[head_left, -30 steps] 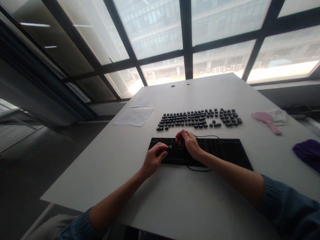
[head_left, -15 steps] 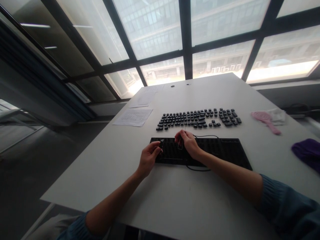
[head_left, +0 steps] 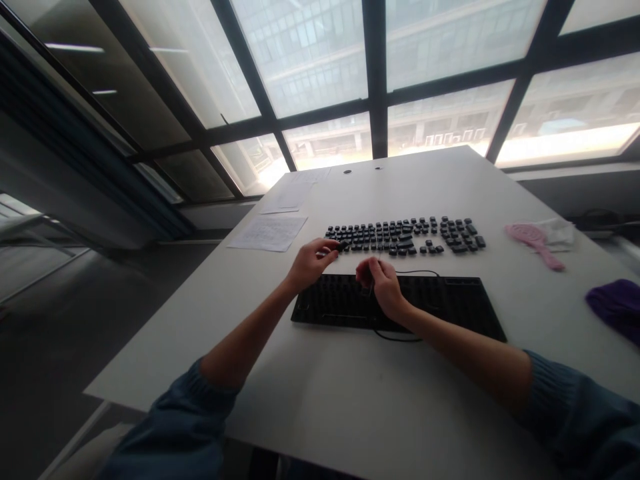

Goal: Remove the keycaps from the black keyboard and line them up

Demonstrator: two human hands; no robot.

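Observation:
A black keyboard [head_left: 340,317] with its keycaps off lies across the table in front of me. Beyond it, loose black keycaps [head_left: 405,244] are laid out in keyboard-like rows. At the near left end of those rows, my left hand [head_left: 311,263] pinches a black keycap [head_left: 343,246] between thumb and fingers. Over the middle of the keyboard, my right hand [head_left: 385,287] is closed around a thin wire keycap puller [head_left: 367,291], whose loop points down. Fingers hide most of the puller.
Printed sheets [head_left: 267,233] lie at the left of the white table [head_left: 300,387]. A pink hairbrush [head_left: 535,243] rests on white tissue at the right, with a purple cloth [head_left: 615,307] nearer me. A black cable [head_left: 397,339] curls by the keyboard.
My left hand has moved forward and slightly right, carrying the keycap from above the keyboard's left end to the keycap rows. My right hand stays over the keyboard with the puller.

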